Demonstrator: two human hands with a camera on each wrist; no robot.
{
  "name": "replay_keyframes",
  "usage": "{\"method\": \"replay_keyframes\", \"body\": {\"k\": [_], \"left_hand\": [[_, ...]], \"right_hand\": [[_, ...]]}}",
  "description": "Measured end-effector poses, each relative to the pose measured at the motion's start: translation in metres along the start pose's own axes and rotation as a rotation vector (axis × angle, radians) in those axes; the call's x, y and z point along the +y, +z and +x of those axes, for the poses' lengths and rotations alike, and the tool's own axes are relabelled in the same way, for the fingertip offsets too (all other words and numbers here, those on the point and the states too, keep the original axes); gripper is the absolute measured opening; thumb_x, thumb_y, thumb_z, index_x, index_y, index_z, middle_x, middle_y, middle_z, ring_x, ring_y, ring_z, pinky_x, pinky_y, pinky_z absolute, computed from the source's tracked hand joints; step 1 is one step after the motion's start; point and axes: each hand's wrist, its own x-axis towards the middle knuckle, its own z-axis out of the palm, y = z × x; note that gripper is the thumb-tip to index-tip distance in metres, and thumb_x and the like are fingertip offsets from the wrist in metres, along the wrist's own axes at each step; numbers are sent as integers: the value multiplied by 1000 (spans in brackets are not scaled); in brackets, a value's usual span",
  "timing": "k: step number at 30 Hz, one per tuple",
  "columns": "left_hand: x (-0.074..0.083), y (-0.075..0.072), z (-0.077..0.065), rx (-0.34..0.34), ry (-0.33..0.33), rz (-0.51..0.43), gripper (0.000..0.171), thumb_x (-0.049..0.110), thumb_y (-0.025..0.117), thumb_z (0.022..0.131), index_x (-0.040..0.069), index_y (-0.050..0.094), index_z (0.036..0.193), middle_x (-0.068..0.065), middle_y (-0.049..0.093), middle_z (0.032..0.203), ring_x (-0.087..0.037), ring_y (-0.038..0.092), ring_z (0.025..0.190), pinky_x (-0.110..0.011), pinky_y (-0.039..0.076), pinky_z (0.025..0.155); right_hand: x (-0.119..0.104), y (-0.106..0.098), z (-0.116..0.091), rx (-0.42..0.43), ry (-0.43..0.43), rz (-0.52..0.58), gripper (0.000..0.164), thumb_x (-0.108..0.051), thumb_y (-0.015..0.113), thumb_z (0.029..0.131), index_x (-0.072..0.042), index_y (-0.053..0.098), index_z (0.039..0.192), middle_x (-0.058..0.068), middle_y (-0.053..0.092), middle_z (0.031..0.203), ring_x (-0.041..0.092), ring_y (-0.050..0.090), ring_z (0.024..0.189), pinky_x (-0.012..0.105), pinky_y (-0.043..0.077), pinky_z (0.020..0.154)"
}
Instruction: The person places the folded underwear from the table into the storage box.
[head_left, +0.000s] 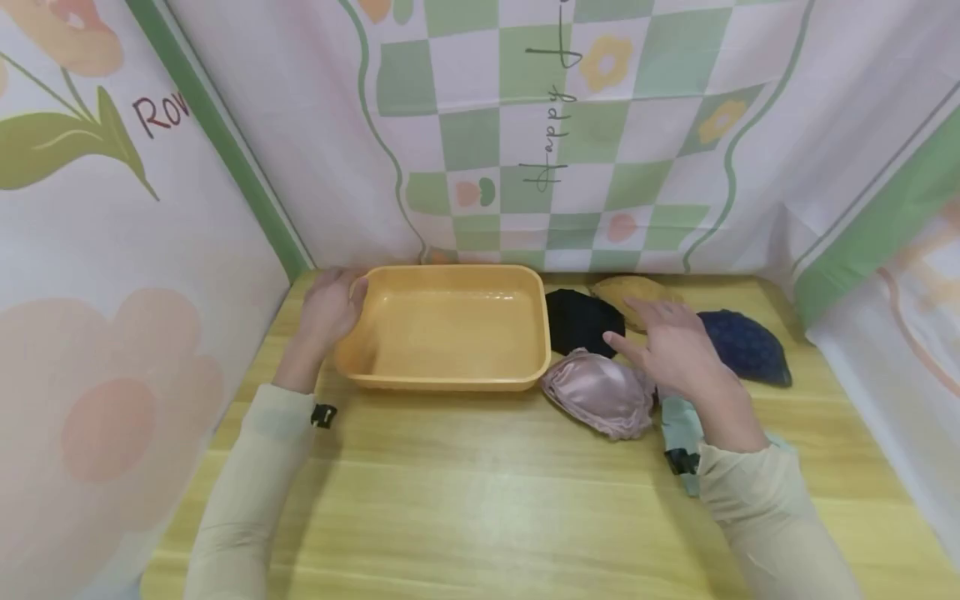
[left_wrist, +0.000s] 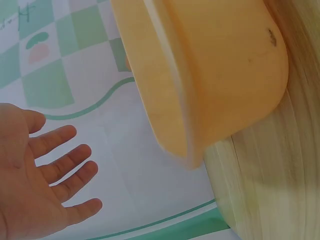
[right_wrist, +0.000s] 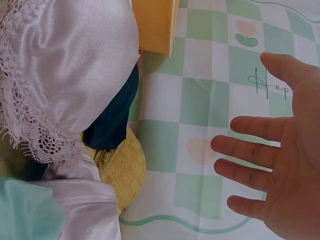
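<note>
A yellow plastic tub [head_left: 442,383] with a rounded rim stands on the wooden table. My left hand [head_left: 327,310] is at its left end, fingers straight and spread in the left wrist view. On the tub's right lie several folded bras: a black one [head_left: 583,321], a pink satin one [head_left: 600,393] with lace edging, a yellow one [head_left: 626,289], a navy one [head_left: 746,346] and a mint one [head_left: 678,417] partly hidden under my right forearm. Over this group hovers my right hand [head_left: 678,350], its fingers extended and apart, holding nothing.
Behind the tub hangs a green-and-white checkered cloth [head_left: 592,125] along the table's back edge. Printed cloth [head_left: 112,350] also covers the left side, and another panel [head_left: 900,333] the right. The wood-grain table [head_left: 480,500] extends in front of the tub.
</note>
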Motion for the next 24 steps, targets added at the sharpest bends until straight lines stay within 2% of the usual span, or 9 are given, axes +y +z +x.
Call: {"method": "replay_keyframes", "body": {"k": [8, 15, 24], "left_hand": [[-5, -1, 1, -15, -13, -5, 45, 30, 38, 108, 1, 55, 137, -25, 55, 139, -44, 47, 132, -62, 38, 109], [-9, 2, -1, -33, -36, -5, 45, 30, 38, 108, 0, 55, 137, -26, 55, 138, -44, 47, 131, -62, 39, 109], [-15, 1, 2, -32, -58, -16, 46, 29, 37, 108, -2, 53, 137, -28, 52, 140, -45, 46, 133, -61, 37, 111]], "right_hand": [[1, 2, -1, 1, 6, -4, 84, -68, 38, 98, -4, 35, 154, 27, 42, 152, 52, 35, 139, 66, 21, 116], [3, 6, -3, 18, 2, 7, 83, -65, 43, 98, -1, 39, 150, 29, 48, 146, 53, 39, 135, 67, 20, 116], [4, 6, -5, 18, 1, 13, 82, -64, 42, 99, 0, 39, 150, 29, 48, 146, 54, 38, 136, 67, 22, 115]]}}
